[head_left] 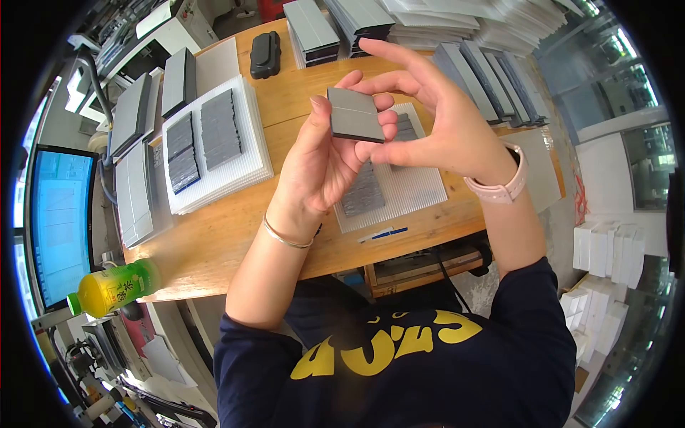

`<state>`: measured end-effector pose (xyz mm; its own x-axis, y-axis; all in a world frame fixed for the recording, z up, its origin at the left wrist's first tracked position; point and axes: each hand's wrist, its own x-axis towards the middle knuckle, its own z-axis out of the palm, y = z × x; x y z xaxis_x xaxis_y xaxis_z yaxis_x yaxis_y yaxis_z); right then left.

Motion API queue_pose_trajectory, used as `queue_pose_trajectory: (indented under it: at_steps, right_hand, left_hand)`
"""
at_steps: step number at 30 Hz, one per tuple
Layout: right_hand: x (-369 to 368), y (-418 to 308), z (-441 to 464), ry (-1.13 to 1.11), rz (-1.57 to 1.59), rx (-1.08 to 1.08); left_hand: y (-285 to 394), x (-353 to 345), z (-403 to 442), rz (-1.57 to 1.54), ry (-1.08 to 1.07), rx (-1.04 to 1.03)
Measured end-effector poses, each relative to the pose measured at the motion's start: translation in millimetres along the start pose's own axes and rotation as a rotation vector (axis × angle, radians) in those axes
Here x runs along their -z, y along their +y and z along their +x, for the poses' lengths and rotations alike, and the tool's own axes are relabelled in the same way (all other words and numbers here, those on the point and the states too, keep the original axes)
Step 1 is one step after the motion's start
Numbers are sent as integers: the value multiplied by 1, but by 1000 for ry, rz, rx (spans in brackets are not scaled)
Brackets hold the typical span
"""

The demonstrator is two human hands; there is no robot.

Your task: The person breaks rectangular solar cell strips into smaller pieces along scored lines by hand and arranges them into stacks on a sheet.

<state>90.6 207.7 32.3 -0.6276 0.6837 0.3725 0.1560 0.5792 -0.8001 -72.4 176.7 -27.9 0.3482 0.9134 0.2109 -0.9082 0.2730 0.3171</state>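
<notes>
Left hand [314, 167]: we pinch grey block [354, 114] thumb-to-fingers by its edges, likely keeping its face exposed | right hand [451, 123]: fingers spread, curved around, contact unclear | block: above table [287, 93]

Matt, smooth-faced block [357, 115] sits in the left hand [314, 167], shiny metal bangle [285, 241] gleams at its wrist, smooth watch strap [517, 180] behind the right hand [449, 125], ribbed plastic-looking board [422, 191] beneath both, grained wood tabletop [291, 107] around them, glossy plastic bottle [114, 288] left of the hands
</notes>
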Motion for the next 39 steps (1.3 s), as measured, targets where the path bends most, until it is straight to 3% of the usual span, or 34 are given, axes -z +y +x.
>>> queue_pose_trajectory:
  at_steps: [5, 7, 14, 16, 19, 22, 25, 28, 31, 34, 39]
  right_hand:
    - [-10, 12, -4, 52, 301, -21]
    - [-11, 14, -5, 69, 353, -14]
    - [-11, 13, -7, 124, 374, -89]
    - [-8, 12, -8, 138, 373, -119]
    - [-1, 9, -9, 213, -125, 64]
    - [6, 10, -11, 147, -348, 111]
    - [8, 10, -13, 89, -432, 143]
    - [3, 12, -16, 196, -413, 155]
    - [0, 33, -26, 201, 187, -98]
    - [5, 32, -33, 105, 562, -479]
    - [0, 36, -36, 98, 602, -514]
  left_hand:
    - [-2, -8, -1, -59, 127, -45]
    - [-1, 0, -1, -84, 45, -13]
    - [-5, -10, -1, -103, 71, -21]
    - [-4, -22, 0, 27, 97, 35]
    - [-3, -21, -1, 205, 147, 77]
    - [-2, -12, -2, 497, 229, 84]
    - [-5, -3, 0, 623, 310, 73]
    - [-7, -2, 1, 625, 367, 36]
    - [-7, -5, 2, 669, 380, -22]
    - [-10, -9, 1, 714, 370, -35]
    - [-12, -11, 0, 757, 384, 2]
